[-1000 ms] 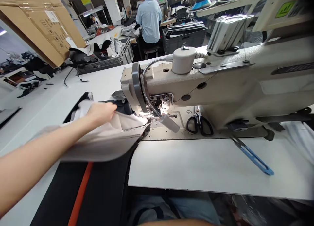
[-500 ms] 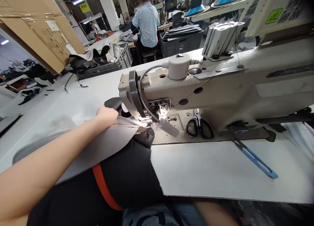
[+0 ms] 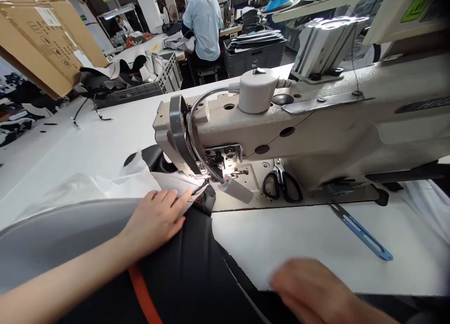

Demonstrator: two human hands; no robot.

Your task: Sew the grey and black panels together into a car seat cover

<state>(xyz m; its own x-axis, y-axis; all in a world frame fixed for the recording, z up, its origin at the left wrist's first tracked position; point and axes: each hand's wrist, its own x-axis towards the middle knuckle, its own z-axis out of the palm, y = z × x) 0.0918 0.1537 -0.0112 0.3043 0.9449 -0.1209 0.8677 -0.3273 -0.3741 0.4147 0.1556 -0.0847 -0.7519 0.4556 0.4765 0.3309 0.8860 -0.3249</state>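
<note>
My left hand [image 3: 156, 217] lies on the fabric piece with its fingers spread, just left of the sewing machine's needle area. Under it are grey mesh fabric [image 3: 172, 181] and black padded material [image 3: 197, 249] with an orange strip [image 3: 142, 291]. The fabric's edge runs up to the lit presser foot of the sewing machine [image 3: 218, 127]. Blurred by motion, my right hand [image 3: 309, 284] is over the table's front edge at the lower right, its fingers not clear.
Black-handled scissors [image 3: 282, 183] rest on the machine bed. Blue thread snips [image 3: 363, 235] lie on the white table [image 3: 242, 239]. Behind are a grey crate [image 3: 170, 75] of fabric pieces, a cardboard box [image 3: 52, 38] and a seated person [image 3: 204, 24].
My left hand has moved down and nearer, from gathering the fabric's far edge to lying spread on it. My right hand has risen from below the table edge. The view has shifted slightly.
</note>
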